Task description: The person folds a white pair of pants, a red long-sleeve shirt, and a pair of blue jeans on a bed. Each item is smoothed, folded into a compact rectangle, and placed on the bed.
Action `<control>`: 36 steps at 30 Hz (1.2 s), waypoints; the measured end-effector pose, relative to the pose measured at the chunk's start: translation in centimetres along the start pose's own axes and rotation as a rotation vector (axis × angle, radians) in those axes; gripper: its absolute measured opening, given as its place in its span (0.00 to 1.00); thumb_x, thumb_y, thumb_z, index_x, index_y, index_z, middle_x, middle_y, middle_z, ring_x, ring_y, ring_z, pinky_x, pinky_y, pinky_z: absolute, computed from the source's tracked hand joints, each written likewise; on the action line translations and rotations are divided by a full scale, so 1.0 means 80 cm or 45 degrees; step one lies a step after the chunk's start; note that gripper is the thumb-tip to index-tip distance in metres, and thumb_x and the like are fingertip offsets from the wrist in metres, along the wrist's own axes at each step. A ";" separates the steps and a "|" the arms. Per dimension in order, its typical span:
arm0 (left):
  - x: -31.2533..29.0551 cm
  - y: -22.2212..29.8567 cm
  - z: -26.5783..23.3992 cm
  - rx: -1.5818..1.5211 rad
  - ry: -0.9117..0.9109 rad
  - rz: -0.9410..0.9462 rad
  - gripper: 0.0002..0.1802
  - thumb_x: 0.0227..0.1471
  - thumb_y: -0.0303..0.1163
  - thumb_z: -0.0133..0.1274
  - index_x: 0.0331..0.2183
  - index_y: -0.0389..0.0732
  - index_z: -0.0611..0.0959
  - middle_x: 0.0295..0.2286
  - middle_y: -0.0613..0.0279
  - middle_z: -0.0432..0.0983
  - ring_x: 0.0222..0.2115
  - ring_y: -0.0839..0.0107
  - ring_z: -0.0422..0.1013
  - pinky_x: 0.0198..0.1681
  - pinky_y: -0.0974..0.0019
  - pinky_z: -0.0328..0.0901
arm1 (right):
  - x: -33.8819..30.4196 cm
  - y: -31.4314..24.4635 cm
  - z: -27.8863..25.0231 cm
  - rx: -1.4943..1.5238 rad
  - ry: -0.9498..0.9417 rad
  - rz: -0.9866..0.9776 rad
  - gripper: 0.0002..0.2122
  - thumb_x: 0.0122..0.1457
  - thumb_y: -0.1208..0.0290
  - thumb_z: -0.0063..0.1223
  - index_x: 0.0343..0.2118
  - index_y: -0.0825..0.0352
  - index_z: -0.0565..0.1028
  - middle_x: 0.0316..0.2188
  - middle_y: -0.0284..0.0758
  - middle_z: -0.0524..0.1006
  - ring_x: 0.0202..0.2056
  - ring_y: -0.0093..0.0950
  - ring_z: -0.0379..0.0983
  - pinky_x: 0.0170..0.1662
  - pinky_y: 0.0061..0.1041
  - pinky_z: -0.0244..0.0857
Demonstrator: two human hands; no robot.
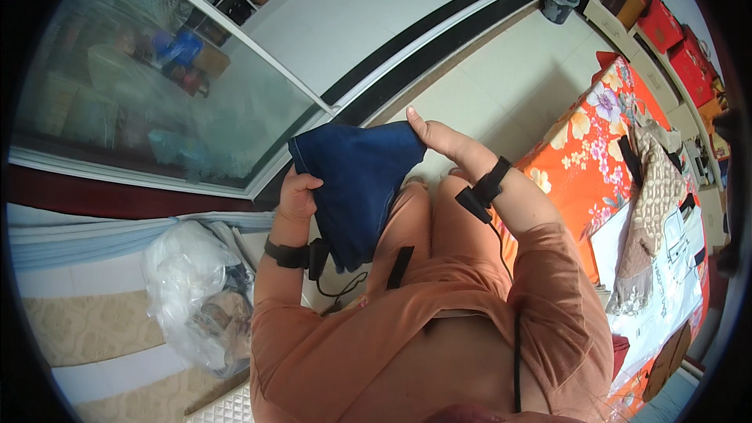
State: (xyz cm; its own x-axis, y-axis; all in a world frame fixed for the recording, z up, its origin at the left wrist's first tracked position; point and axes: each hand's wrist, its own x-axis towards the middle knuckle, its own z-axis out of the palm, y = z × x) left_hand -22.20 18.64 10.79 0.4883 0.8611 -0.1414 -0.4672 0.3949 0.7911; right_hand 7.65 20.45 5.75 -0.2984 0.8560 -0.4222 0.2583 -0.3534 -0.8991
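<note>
A dark blue garment hangs in front of my knees, with pale stitching down its right side; it looks like folded denim, but I cannot tell the exact kind. My left hand grips its left edge, the thumb lying across the front. At the upper right corner my right hand holds it with the thumb pointing up and the fingers hidden behind the cloth. Between the two hands the top edge is stretched nearly straight, while the lower part droops toward my lap. Black straps with small devices circle both forearms.
To my right stands a table with an orange floral cloth, bearing a patterned knit garment and a white printed bag. At the left lies a clear plastic bag beside a sliding glass door. A dark bin stands far right.
</note>
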 end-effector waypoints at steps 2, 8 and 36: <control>0.018 0.011 0.007 0.055 0.013 0.042 0.35 0.32 0.18 0.44 0.50 0.30 0.70 0.45 0.48 0.72 0.46 0.54 0.70 0.54 0.56 0.62 | 0.006 -0.016 -0.004 0.280 0.059 -0.153 0.42 0.57 0.32 0.21 0.47 0.71 0.73 0.47 0.48 0.72 0.53 0.36 0.64 0.58 0.30 0.54; 0.054 0.059 0.042 0.075 -0.031 0.180 0.27 0.44 0.27 0.51 0.49 0.31 0.71 0.45 0.50 0.73 0.46 0.56 0.70 0.53 0.55 0.62 | 0.000 -0.088 -0.044 1.083 0.001 -0.471 0.18 0.58 0.58 0.54 0.42 0.70 0.74 0.39 0.36 0.77 0.41 0.26 0.73 0.48 0.24 0.66; -0.047 -0.170 0.022 -0.053 0.236 -0.687 0.27 0.58 0.40 0.46 0.53 0.31 0.66 0.49 0.53 0.69 0.48 0.64 0.68 0.53 0.63 0.62 | -0.166 0.148 0.041 0.707 0.349 0.192 0.22 0.59 0.57 0.51 0.45 0.76 0.71 0.38 0.39 0.77 0.38 0.27 0.75 0.42 0.24 0.69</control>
State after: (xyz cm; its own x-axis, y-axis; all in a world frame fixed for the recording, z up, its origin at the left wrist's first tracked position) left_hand -16.39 9.49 1.60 0.5300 0.5745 -0.6237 -0.2184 0.8032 0.5542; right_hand 11.69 3.62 0.32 -0.0310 0.8212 -0.5698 -0.2577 -0.5573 -0.7893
